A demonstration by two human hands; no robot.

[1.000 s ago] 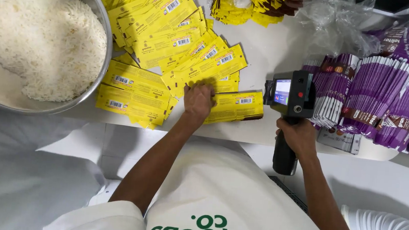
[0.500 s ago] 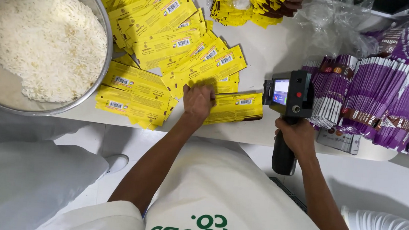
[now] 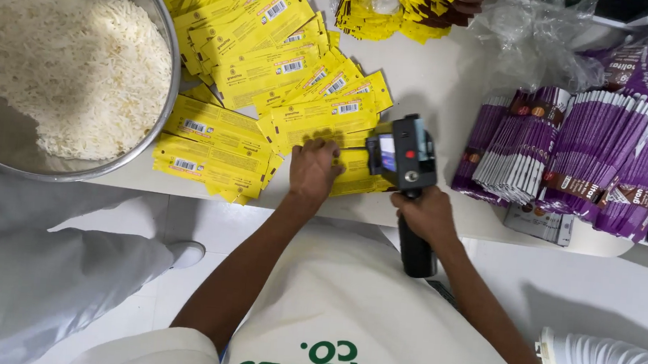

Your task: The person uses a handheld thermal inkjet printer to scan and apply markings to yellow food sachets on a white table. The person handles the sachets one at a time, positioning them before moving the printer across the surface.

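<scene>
Landmark: the white table [image 3: 426, 82]; every place below is told from it.
Left hand [image 3: 314, 169]: at the table's near edge, fingers curled and pressed down on a yellow pouch [image 3: 356, 173], pinning it flat.
Right hand [image 3: 424, 214]: just off the near edge, closed round the black handle of a handheld printer [image 3: 404, 156], whose head sits over the pinned pouch.
Yellow pouch, handling: looks flat, empty, light and limp, with a slick film face likely to slide; best held by pressing on its flat face or pinching an edge.
Other yellow pouches [image 3: 265, 52]: fanned in overlapping rows across the table's middle and left part.
Steel bowl [image 3: 159, 125]: at the table's left end, overhanging the near edge, holding a heap of white rice [image 3: 61, 65].
Purple pouches [image 3: 576, 157]: stacked upright in bundles at the table's right end.
Clear plastic bag [image 3: 539, 45]: at the far right side; contents hard to tell.
</scene>
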